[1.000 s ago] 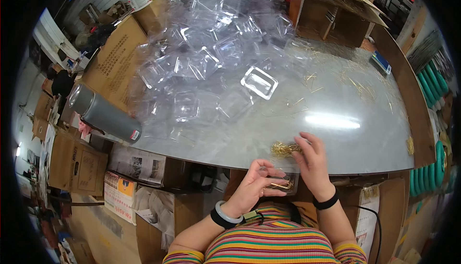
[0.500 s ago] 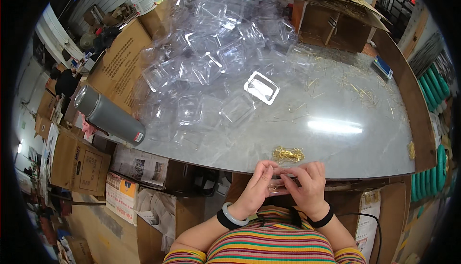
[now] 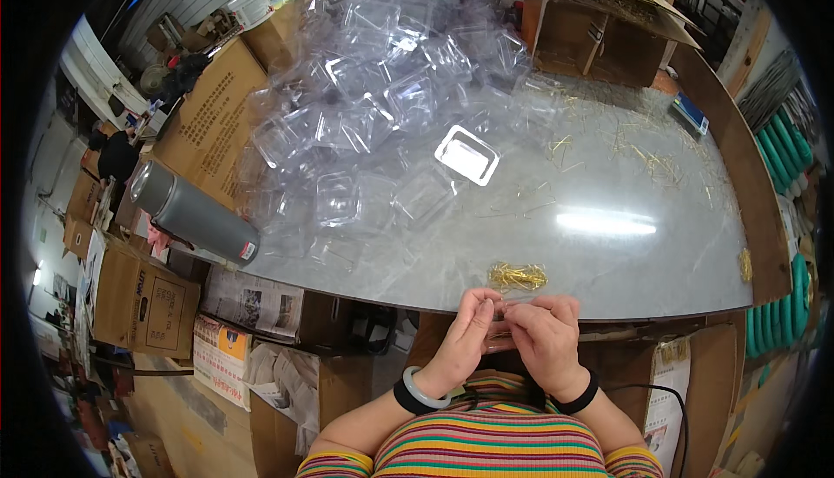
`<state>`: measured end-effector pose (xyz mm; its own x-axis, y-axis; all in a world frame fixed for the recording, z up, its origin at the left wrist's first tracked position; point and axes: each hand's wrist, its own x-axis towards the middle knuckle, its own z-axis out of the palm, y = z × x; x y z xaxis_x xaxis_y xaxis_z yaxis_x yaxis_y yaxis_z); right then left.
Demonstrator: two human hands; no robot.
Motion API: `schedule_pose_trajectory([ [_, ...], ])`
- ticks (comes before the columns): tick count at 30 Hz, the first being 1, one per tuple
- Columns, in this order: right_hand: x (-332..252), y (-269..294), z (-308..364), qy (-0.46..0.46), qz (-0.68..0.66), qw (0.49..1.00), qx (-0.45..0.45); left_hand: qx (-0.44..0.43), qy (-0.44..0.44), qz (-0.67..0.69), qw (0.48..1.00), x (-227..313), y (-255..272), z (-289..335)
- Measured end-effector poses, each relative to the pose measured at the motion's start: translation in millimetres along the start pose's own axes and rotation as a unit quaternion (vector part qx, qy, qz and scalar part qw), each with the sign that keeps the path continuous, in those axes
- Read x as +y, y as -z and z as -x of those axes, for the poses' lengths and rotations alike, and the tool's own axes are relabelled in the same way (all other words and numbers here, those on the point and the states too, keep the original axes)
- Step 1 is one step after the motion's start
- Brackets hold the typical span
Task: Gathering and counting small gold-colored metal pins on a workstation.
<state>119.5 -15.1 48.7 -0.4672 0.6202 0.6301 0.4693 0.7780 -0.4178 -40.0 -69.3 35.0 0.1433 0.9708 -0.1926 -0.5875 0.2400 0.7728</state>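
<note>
Clear plastic case [image 3: 497, 341] sits between my two hands, in front of my striped top [image 3: 486, 426] and just off the near edge of the grey table [image 3: 391, 274]. What shows of it seems to run crosswise, from one palm toward the other, though my fingers cover most of it and I cannot tell whether anything lies inside. My left hand [image 3: 460, 346] is half curled, with the thumb and fingers closed around the case's left end. My right hand [image 3: 549, 341] is bent in more tightly, its fingertips gathered on the right end, so neither hand is clearly nearer to it. Straight beyond my fingertips, on the table, lies a small bundle of gold wire pieces [image 3: 519, 277], its long axis also left to right, nearly in line with the case; neither hand appears to touch it. Farther off, ahead and to the left, spreads a heap of clear trays [image 3: 365, 113], with one shiny tray [image 3: 469, 156] at its right side and a grey flask [image 3: 195, 215] at the far left.
</note>
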Motion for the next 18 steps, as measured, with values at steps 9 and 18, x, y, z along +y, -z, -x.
schedule_pose_trajectory([
  [9,-5.0,-6.1,8.5,-0.131,-0.072,0.986,0.071,-0.016,-0.007,0.001,1.000,1.9,-1.0,1.1],
  [18,-6.0,1.2,3.1,-0.067,-0.064,0.996,-0.018,0.027,0.025,0.024,0.999,-5.8,8.6,-0.1],
])
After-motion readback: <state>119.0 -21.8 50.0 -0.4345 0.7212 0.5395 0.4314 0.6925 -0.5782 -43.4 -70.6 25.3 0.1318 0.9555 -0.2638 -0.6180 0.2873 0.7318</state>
